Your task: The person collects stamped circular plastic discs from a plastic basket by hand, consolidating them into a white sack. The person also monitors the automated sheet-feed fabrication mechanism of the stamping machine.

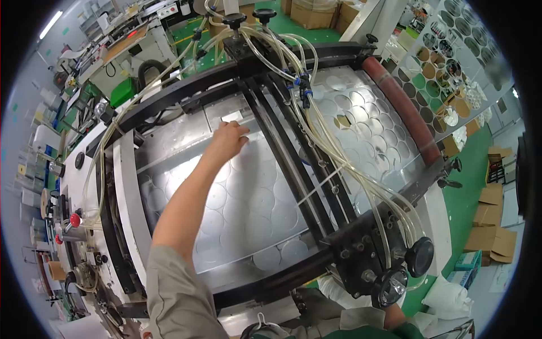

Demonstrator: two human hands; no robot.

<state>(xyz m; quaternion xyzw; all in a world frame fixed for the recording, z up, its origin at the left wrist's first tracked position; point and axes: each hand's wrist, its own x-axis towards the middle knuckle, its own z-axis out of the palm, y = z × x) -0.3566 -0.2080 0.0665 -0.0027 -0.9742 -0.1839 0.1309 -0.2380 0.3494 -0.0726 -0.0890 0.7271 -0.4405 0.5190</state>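
Note:
My left hand (228,140) reaches over the flat metal bed of a machine, its fingers bent near the bed's far edge. Whether a small thing is pinched in them is hidden. Just beyond the fingertips lies a small white rectangle (231,116). Under my forearm, a sheet marked with rows of round discs (243,203) covers the bed. Only a bit of skin of my right hand or wrist (395,317) shows at the bottom, below a black knob (390,287); its fingers are hidden.
A black crossbeam (293,169) with clear hoses (333,150) spans the bed. To its right lie more discs (361,121) beside a red roller (401,107). A rack with round holes (440,73) stands at right. Cardboard boxes (494,237) sit on the green floor.

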